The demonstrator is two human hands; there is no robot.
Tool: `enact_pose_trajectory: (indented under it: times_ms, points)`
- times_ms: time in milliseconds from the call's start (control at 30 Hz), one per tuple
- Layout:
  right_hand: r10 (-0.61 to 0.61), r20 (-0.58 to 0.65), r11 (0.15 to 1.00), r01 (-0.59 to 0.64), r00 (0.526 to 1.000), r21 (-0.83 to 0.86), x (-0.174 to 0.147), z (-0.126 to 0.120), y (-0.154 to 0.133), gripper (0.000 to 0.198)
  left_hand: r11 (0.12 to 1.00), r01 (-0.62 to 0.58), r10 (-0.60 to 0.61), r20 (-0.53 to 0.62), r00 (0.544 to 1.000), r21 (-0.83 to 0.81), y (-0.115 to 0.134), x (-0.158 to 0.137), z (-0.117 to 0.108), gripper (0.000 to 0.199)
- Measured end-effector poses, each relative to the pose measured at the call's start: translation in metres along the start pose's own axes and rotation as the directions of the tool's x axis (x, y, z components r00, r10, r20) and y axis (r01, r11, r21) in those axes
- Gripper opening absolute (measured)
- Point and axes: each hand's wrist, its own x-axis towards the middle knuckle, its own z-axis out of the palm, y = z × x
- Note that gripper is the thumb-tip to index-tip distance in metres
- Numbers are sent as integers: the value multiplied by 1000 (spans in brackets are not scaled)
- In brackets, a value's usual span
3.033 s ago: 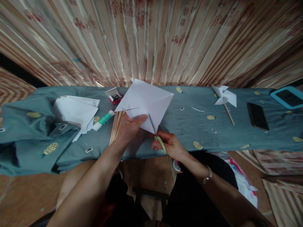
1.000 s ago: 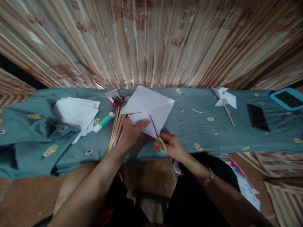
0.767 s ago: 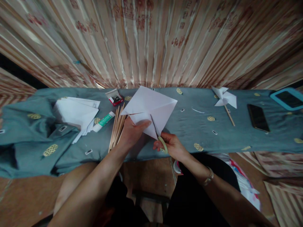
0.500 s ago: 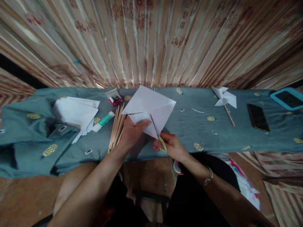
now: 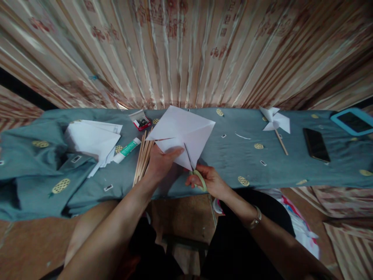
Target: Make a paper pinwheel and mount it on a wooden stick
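My left hand point(image 5: 161, 163) pinches the lower left part of a creased white square of paper point(image 5: 183, 130) held tilted above the table's near edge. My right hand point(image 5: 209, 181) grips small scissors with green handles point(image 5: 197, 177). Their blades lie on the sheet, running up from its bottom corner along a crease. A slit shows on the paper's left side. A bundle of thin wooden sticks point(image 5: 142, 157) lies just left of my left hand.
A blue-grey cloth point(image 5: 227, 155) covers the table. On it lie a stack of white sheets point(image 5: 90, 140), a glue tube point(image 5: 127, 149), a small red box point(image 5: 140, 119), a finished paper pinwheel point(image 5: 276, 121), a black phone point(image 5: 316, 144) and a blue-cased tablet point(image 5: 353, 120). A striped curtain hangs behind.
The scissor blades now sit a little lower on the sheet, nearer its bottom corner. Both hands and the paper have stayed close to the same place.
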Motion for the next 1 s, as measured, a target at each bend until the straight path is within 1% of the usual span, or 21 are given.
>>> enact_pose_trajectory:
  times_ms: [100,167,267,333,367,400,433,467,500,533,567,600,700,767,833,900,933,1000]
  points:
    - [63,52,998,-62,997,-30,-5,-4,-3,51,998,16,-17,-33,999,-54,-6,7,-7,32]
    - [101,98,993,-94,990,-74,-9,-12,-7,50,998,11,-15,-65,998,-60,-10,12,-14,35]
    - [156,165,975,-125,974,-185,-16,-34,-13,44,997,28,-37,-120,992,-77,-11,16,-24,40]
    - [192,173,962,-150,966,-230,-19,-52,-15,41,996,48,-57,-120,991,-78,-9,15,-29,41]
    - [180,136,962,-145,974,-233,-20,-61,-17,42,996,57,-63,-105,992,-63,-8,13,-31,40]
    - [131,57,969,-116,990,-219,-20,-70,-18,44,997,63,-66,-86,994,-38,-7,11,-32,38]
    - [61,-56,977,-71,997,-201,-18,-77,-20,46,998,69,-70,-53,996,-5,-6,9,-33,35]
    - [-22,-183,982,-12,983,-187,-17,-84,-22,49,997,72,-71,-9,997,31,-6,6,-33,32]
    - [-101,-294,983,50,950,-174,-15,-89,-24,50,995,72,-75,44,996,64,-6,4,-32,28]
    - [-154,-370,982,101,916,-159,-12,-92,-28,51,993,71,-81,102,992,92,-7,2,-30,26]
    - [-186,-410,980,139,893,-142,-9,-94,-31,52,991,72,-90,161,983,115,-9,0,-28,24]
    - [-204,-423,978,168,883,-123,-6,-94,-35,54,988,72,-101,217,971,137,-11,-2,-25,22]
    - [-199,-361,980,182,911,-80,1,-90,-42,59,973,81,-154,346,926,217,-18,-9,-16,14]
    - [-200,-320,980,183,926,-81,5,-85,-43,57,963,77,-181,407,895,257,-22,-13,-11,9]
    - [-200,-295,979,180,934,-94,7,-80,-42,53,958,60,-184,440,879,281,-24,-16,-9,7]
    - [-182,-287,982,162,941,-92,8,-75,-40,49,954,53,-187,446,875,296,-23,-17,-8,9]
    - [-164,-289,986,147,943,-78,8,-73,-40,48,952,65,-198,441,875,298,-21,-16,-7,10]
    - [-125,-303,992,119,945,-37,9,-70,-39,47,955,131,-239,428,871,266,-15,-14,-8,14]
